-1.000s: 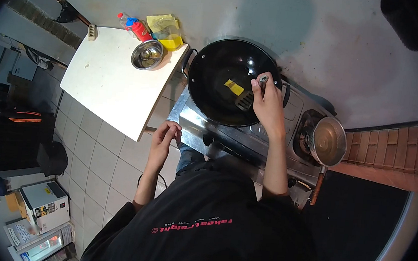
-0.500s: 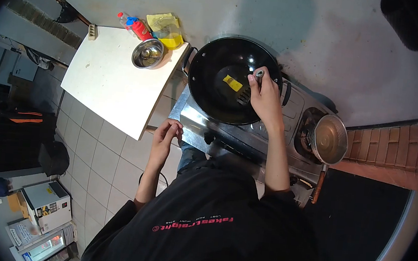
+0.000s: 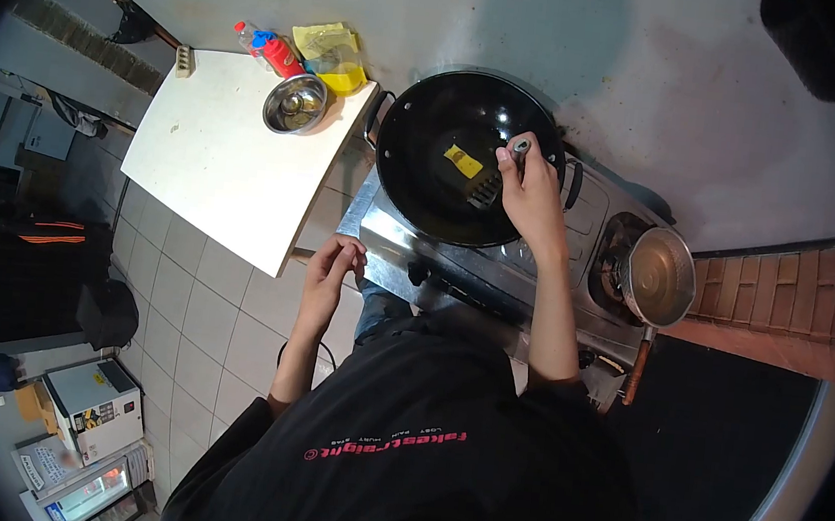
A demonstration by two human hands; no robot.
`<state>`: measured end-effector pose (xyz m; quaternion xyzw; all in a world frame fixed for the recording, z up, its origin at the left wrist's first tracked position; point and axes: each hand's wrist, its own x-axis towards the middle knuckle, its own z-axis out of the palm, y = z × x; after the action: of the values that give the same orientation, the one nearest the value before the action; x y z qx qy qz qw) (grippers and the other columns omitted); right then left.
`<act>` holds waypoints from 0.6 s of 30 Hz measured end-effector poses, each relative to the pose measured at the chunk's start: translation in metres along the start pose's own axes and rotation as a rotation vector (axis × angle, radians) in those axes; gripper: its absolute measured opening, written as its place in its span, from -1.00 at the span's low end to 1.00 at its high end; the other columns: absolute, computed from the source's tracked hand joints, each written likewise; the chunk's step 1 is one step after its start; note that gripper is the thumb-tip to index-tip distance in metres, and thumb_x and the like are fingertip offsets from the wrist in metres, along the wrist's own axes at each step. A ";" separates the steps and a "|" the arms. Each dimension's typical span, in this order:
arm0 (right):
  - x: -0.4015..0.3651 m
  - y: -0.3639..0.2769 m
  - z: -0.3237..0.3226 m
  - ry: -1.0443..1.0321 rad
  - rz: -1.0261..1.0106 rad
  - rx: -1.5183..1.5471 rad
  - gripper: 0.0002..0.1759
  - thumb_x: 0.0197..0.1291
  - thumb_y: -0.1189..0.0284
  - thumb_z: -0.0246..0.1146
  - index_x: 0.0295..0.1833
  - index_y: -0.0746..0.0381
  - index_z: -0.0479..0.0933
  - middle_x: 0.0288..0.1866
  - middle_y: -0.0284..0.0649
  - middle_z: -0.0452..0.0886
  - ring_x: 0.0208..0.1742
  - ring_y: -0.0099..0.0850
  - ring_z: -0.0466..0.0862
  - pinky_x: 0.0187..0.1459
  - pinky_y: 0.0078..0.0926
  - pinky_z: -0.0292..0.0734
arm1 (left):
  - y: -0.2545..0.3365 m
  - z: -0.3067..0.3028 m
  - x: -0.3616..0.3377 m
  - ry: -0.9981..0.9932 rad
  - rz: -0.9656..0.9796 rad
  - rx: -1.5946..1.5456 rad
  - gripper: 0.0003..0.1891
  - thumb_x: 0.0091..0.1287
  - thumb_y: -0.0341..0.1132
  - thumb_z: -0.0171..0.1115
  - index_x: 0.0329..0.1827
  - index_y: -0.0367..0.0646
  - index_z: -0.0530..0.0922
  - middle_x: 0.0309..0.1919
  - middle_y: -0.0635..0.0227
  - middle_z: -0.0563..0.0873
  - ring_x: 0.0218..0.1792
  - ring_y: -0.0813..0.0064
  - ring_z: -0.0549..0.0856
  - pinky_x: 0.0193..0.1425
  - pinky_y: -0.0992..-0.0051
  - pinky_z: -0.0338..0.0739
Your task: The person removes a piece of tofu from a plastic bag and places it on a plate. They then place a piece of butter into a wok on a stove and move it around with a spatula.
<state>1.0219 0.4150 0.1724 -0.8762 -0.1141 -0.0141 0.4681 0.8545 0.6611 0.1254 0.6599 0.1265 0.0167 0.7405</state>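
Gas stove [image 3: 497, 268] by a grubby wall: right hand [image 3: 531, 196] gripping the spatula [image 3: 485, 192] in the black wok [image 3: 431, 121] has nudged the yellow piece [image 3: 462, 160] farther off to its left, so it slides freely, while left hand [image 3: 329, 270] rests curled at the stove's corner, grip unclear.

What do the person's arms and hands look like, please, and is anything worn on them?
Both the left hand and the right hand are bare, without gloves, and the forearms are uncovered. No watch or bracelet shows at the wrists. The arms come out of a black T-shirt with short sleeves and a line of red lettering.
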 end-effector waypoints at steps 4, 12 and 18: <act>0.000 0.001 0.000 0.016 0.012 0.024 -0.76 0.45 0.33 0.09 -0.10 0.30 0.32 -0.34 0.07 0.58 -0.21 0.18 0.60 -0.17 -0.08 0.46 | -0.001 -0.002 0.000 -0.002 0.008 0.007 -0.79 0.54 -0.26 0.05 -0.16 -0.21 0.54 -0.37 0.45 0.55 -0.36 0.65 0.51 -0.21 0.61 0.39; 0.001 0.002 0.000 0.053 0.016 0.029 -0.77 0.45 0.33 0.10 -0.13 0.29 0.31 -0.34 0.08 0.58 -0.20 0.19 0.59 -0.18 -0.07 0.45 | 0.000 -0.005 -0.002 -0.015 -0.029 0.012 -0.80 0.53 -0.25 0.04 -0.16 -0.20 0.53 -0.35 0.44 0.51 -0.27 0.63 0.50 -0.10 0.57 0.43; -0.001 0.002 0.000 0.031 0.019 0.004 -0.77 0.45 0.33 0.09 -0.13 0.29 0.29 -0.36 0.06 0.57 -0.20 0.19 0.59 -0.18 -0.07 0.46 | 0.000 -0.004 -0.001 -0.016 -0.034 0.025 -0.80 0.53 -0.26 0.03 -0.15 -0.20 0.53 -0.35 0.45 0.51 -0.27 0.63 0.50 -0.10 0.57 0.43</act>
<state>1.0214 0.4142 0.1709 -0.8761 -0.0983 -0.0230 0.4715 0.8525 0.6646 0.1255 0.6670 0.1320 -0.0026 0.7332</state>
